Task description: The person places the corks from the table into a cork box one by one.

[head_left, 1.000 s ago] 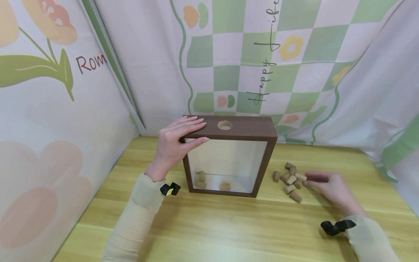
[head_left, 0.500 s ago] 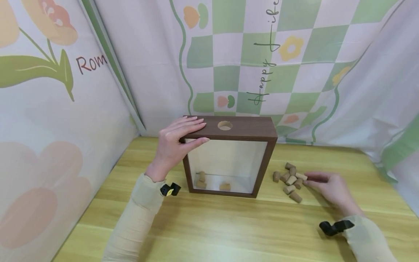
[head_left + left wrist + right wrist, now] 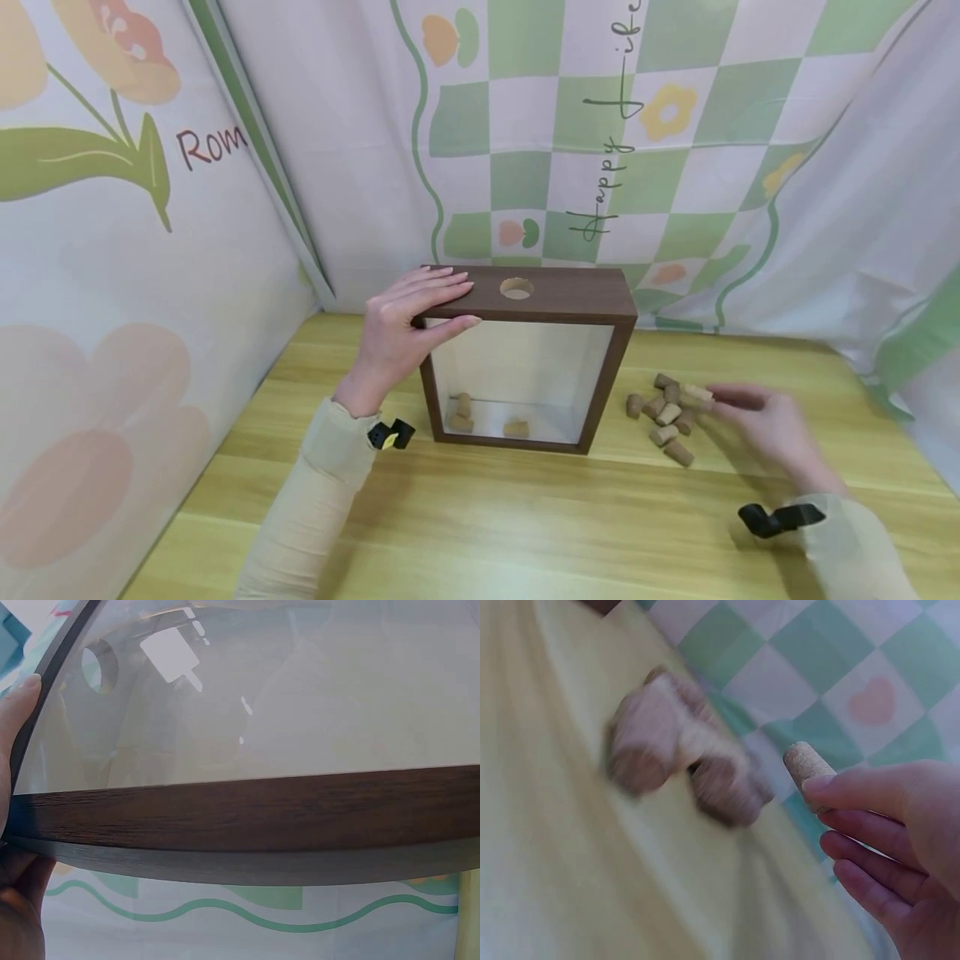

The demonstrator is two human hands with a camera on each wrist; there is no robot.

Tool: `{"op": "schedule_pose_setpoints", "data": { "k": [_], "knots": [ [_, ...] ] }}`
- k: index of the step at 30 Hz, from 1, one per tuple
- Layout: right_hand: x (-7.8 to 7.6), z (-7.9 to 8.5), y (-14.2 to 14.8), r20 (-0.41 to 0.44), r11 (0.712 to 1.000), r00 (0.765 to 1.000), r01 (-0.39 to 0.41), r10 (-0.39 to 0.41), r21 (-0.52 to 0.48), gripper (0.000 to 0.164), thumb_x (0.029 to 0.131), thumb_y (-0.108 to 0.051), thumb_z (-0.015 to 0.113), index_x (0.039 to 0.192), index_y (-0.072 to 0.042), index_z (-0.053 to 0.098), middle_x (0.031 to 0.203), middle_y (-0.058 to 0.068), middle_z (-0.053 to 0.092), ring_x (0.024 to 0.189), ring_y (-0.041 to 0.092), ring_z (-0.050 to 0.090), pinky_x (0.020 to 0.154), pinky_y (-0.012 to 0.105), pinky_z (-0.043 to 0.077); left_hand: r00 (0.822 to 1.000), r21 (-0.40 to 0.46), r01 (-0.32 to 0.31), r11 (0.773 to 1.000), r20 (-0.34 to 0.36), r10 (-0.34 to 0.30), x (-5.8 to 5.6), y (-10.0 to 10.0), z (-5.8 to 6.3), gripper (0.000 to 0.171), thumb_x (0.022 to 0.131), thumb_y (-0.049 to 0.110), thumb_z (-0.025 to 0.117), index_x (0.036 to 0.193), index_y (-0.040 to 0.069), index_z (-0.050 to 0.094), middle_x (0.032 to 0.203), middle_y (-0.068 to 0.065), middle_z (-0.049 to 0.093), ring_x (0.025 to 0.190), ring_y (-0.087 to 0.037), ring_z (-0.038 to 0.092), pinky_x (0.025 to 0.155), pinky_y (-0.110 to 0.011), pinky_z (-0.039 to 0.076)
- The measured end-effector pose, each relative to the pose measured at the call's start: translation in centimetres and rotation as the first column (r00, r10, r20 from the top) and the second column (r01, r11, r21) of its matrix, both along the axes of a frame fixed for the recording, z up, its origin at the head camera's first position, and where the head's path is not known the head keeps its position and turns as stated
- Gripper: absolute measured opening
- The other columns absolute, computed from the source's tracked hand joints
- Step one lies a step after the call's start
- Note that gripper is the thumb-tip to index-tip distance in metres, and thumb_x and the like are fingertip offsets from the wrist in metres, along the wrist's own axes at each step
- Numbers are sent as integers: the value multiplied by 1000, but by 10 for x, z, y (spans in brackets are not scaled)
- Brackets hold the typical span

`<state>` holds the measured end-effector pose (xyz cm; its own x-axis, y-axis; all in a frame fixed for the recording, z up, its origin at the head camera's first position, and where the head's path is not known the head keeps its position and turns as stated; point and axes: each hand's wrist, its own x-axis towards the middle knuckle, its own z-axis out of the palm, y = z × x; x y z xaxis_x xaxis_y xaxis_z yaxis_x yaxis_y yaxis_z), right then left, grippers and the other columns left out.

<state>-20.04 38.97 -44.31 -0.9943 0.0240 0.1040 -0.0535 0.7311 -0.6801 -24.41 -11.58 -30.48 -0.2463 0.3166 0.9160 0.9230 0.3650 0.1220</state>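
Note:
A dark wooden box frame (image 3: 600,375) with a clear front stands upright on the table, a round hole (image 3: 517,289) in its top. My left hand (image 3: 405,321) grips its upper left corner, fingers on the top and thumb across the front. Inside, at the bottom, lie a few corks (image 3: 516,428). To the right, my right hand (image 3: 772,429) pinches one cork (image 3: 808,769) between thumb and finger, just above a small pile of corks (image 3: 666,414). The right wrist view shows that pile blurred, with the held cork apart from it.
The wooden table (image 3: 480,517) runs under everything. Behind the box hangs a checkered green and white curtain (image 3: 570,125), close to its back. A printed white panel (image 3: 112,292) borders the table on the left.
My right hand has lifted a cork slightly off the pile, after touching it there in the earlier frames. The left hand and the box keep their place.

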Motion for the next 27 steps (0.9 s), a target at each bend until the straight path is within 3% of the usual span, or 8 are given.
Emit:
{"op": "schedule_pose_setpoints", "data": {
  "k": [5, 8, 12, 15, 19, 24, 27],
  "knots": [
    [0, 22, -6, -49, 1000, 999, 17, -17, -1, 52, 97, -43, 71, 131, -4, 67, 125, 21, 67, 91, -13, 54, 75, 15, 47, 1000, -3, -3, 1000, 4, 3, 0, 0, 0, 44, 74, 13, 93, 114, 2, 78, 115, -10, 74, 112, -26, 68, 107, -40, 48],
    [1, 39, -13, -65, 999, 997, 30, -31, -17, 54, 96, -45, 72, 132, -5, 66, 124, 17, 68, 88, -18, 52, 78, 19, 50, 1000, -2, -3, 1000, 9, 3, 0, 0, 0, 44, 74, 13, 93, 114, 2, 78, 116, -10, 74, 113, -26, 68, 107, -40, 47],
    [5, 64, -27, -107, 997, 993, 41, -47, -60, 53, 94, -44, 75, 131, -7, 68, 115, -3, 73, 88, -14, 58, 76, 17, 52, 1000, -1, -2, 1000, 13, 2, 1, 0, 0, 44, 74, 13, 93, 114, 3, 78, 116, -10, 74, 113, -26, 68, 107, -40, 47],
    [8, 84, -40, -189, 995, 980, 43, -59, -89, 48, 91, -40, 79, 126, -7, 72, 106, -16, 73, 88, -11, 62, 72, 7, 49, 1000, -3, -3, 1000, 14, 3, 1, 0, 0, 44, 74, 12, 92, 114, 3, 78, 116, -10, 74, 114, -26, 68, 107, -40, 47],
    [12, 109, -59, -268, 993, 961, 42, -71, -112, 41, 90, -36, 81, 120, -10, 75, 103, -20, 73, 93, -10, 62, 75, 4, 46, 1000, -3, -3, 1000, 20, 3, 2, 0, 0, 44, 74, 12, 92, 114, 2, 78, 116, -10, 73, 114, -26, 67, 108, -40, 47],
    [17, 136, -81, -287, 987, 955, 31, -76, -159, 40, 89, -36, 81, 121, -13, 75, 106, -17, 74, 99, -6, 63, 80, 6, 45, 1000, -4, -6, 1000, 21, 6, 2, 0, 1, 44, 74, 13, 93, 114, 2, 78, 116, -11, 73, 115, -26, 67, 107, -40, 47],
    [19, 150, -94, -359, 976, 930, -6, -75, -218, 36, 89, -27, 83, 119, -9, 76, 106, -12, 75, 103, -2, 64, 87, 8, 45, 1000, -3, -4, 1000, 17, 4, 2, 0, 0, 44, 73, 13, 93, 114, 2, 78, 116, -11, 73, 114, -26, 67, 107, -40, 47]
  ]
}}
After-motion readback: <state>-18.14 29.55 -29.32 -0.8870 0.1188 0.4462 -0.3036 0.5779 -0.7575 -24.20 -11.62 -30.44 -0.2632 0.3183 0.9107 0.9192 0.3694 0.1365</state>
